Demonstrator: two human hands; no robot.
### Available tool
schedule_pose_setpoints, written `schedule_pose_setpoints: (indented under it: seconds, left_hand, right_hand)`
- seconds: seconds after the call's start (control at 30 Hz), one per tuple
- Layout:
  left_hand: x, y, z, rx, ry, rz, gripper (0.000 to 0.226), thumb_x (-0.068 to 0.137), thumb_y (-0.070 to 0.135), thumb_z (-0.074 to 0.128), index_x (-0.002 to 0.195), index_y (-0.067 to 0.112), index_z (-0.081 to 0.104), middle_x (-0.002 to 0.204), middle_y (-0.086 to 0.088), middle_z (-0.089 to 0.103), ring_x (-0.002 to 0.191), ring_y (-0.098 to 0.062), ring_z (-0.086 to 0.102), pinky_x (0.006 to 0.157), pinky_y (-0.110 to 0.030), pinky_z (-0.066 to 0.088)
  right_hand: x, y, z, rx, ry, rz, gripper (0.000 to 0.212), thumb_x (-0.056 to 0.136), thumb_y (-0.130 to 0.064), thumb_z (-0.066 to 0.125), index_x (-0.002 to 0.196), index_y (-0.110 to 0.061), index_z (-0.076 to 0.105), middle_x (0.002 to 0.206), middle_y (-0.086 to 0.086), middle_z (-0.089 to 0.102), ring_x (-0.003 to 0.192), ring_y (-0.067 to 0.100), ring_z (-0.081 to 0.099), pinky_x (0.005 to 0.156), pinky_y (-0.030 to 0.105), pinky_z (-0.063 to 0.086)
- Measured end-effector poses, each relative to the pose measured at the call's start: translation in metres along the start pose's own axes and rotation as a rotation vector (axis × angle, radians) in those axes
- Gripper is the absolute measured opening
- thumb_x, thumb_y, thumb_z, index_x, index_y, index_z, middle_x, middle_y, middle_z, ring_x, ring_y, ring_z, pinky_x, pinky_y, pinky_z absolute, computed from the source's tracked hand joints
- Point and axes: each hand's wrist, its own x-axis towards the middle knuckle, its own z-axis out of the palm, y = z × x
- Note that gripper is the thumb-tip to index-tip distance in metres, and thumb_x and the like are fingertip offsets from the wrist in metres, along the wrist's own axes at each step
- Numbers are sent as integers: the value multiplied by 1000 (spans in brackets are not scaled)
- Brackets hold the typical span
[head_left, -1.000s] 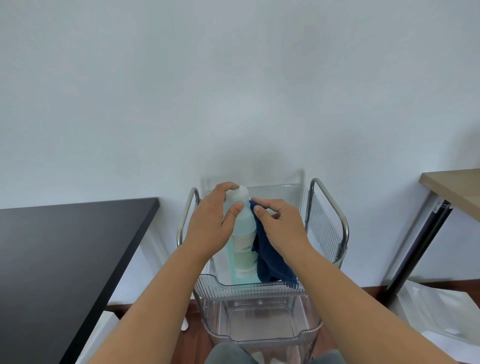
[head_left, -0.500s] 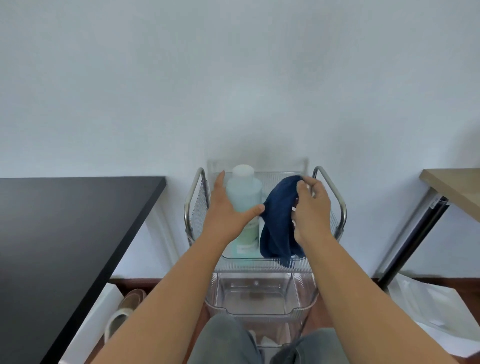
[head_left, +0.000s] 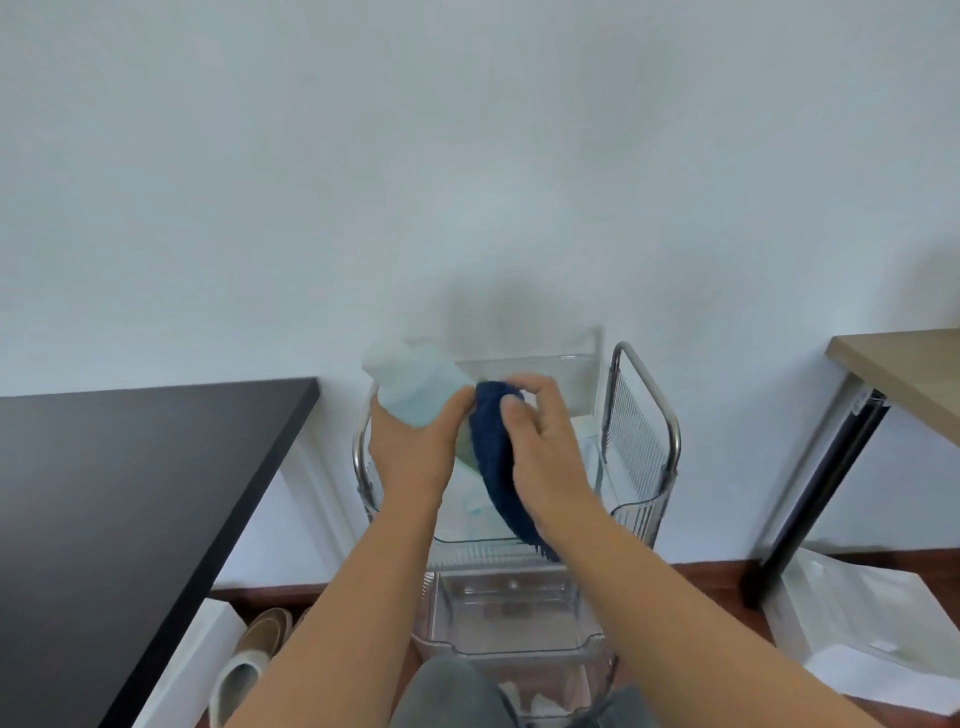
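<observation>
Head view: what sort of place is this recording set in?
Likely a home room or small office: a black desk, a clear tiered cart against the white wall, and slippers on the wood floor below the desk.

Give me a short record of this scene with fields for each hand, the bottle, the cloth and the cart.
bottle: pale blue, tilted, cap toward upper left
cloth: dark blue, one end hanging down
left hand: grips the bottle
right hand: holds the cloth against the bottle
cart: clear trays, metal handles, beneath both hands
</observation>
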Motion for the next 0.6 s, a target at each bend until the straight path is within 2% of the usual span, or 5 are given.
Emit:
schedule_pose_setpoints:
  seconds: [0.07,0.17,0.3,0.43,0.6]
  left_hand:
    - [2,7,-1,-123,5,-30,64,57,52,85,111,25,65,98,7,74,92,-17,72,76,-44,61]
    - [-2,13,-5,-275,15,-79,57,59,48,85,107,23,67,98,2,75,92,-24,72,75,-53,60]
    - [-8,22,-7,-410,32,-85,40,59,46,82,96,37,71,92,7,74,85,-21,71,61,-44,59]
    - [-12,28,-9,-519,1,-20,43,62,42,80,103,36,70,97,7,73,89,-16,72,59,-38,57]
    - [-10,29,-17,-530,-135,109,38,66,37,78,104,36,70,98,8,72,92,-14,70,59,-34,56]
  right_hand:
    - [-4,17,16,-322,-128,-188,23,96,-27,44,116,-33,53,137,-23,51,125,4,49,112,34,29]
    - [-4,38,19,-643,-95,-382,36,99,-28,38,133,-23,48,155,-19,21,148,12,18,120,37,3]
    - [-1,43,13,-750,25,-473,43,100,-34,31,143,-29,32,158,-5,27,147,15,19,120,36,9]
    - [10,32,3,-690,148,-455,46,100,-31,32,143,-20,42,154,-1,38,146,16,24,120,37,11]
    - [29,22,-17,-440,344,-151,43,104,-25,29,133,-9,55,138,7,56,135,27,42,114,50,27]
